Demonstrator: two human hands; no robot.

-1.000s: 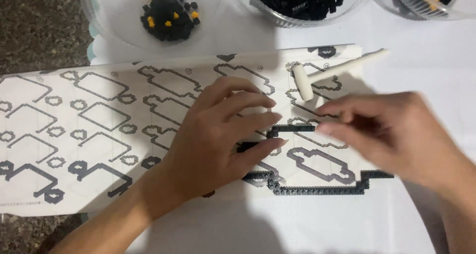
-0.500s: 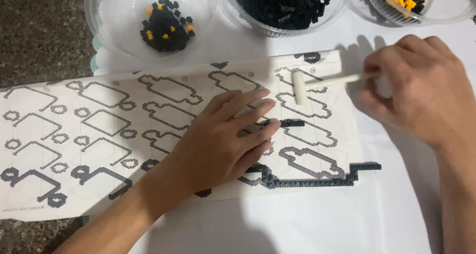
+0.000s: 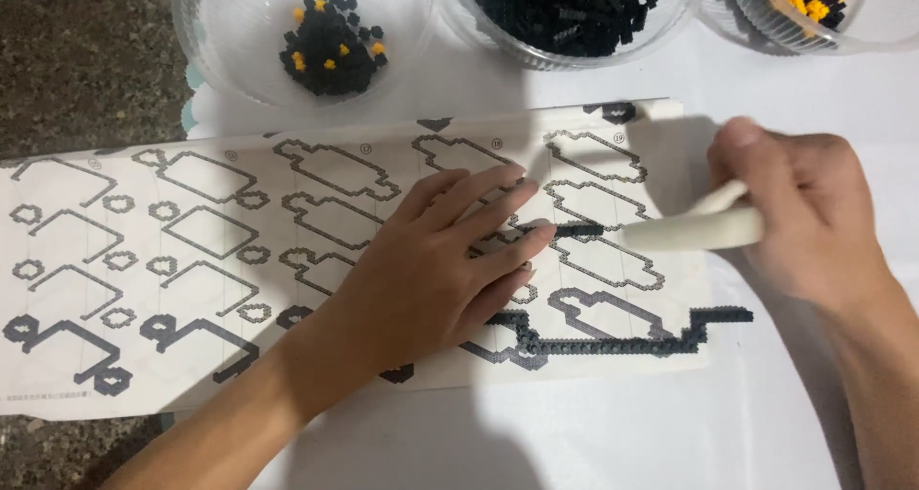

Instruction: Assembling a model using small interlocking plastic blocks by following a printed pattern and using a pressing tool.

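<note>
Item: building-block assembly at a work surface, seen from above. Left hand [image 3: 436, 265]: flat, palm down, fingers spread and extended, gripping nothing; it presses on the instruction sheet [image 3: 191, 251] and its fingertips [image 3: 541, 230] touch a short black block strip [image 3: 574, 230] lying on the sheet. Right hand [image 3: 814, 212]: closed around the handle of a small white mallet [image 3: 689, 230], whose head points left and sits just beside the strip's right end; the mallet is blurred, so contact with the strip cannot be told. Long black block chain [image 3: 613, 342]: lies along the sheet's lower right edge, its stepped right end overhanging onto the white table covering [image 3: 622, 433]; its left end is hidden under the left palm. Edges and room: bare white covering lies open below the sheet and between the forearms; the sheet's left part extends past the covering onto the dark speckled countertop [image 3: 86, 59]. Three clear plastic bowls line the top edge, all cut off by the frame: left bowl [image 3: 230, 40] with a small heap of black and yellow pieces, middle bowl [image 3: 565, 55] filled with black pieces, right bowl [image 3: 862, 35] with yellow and black pieces, mostly out of view. Sheet diagrams are printed outlines, fine detail unreadable. Room beyond: not visible.
</note>
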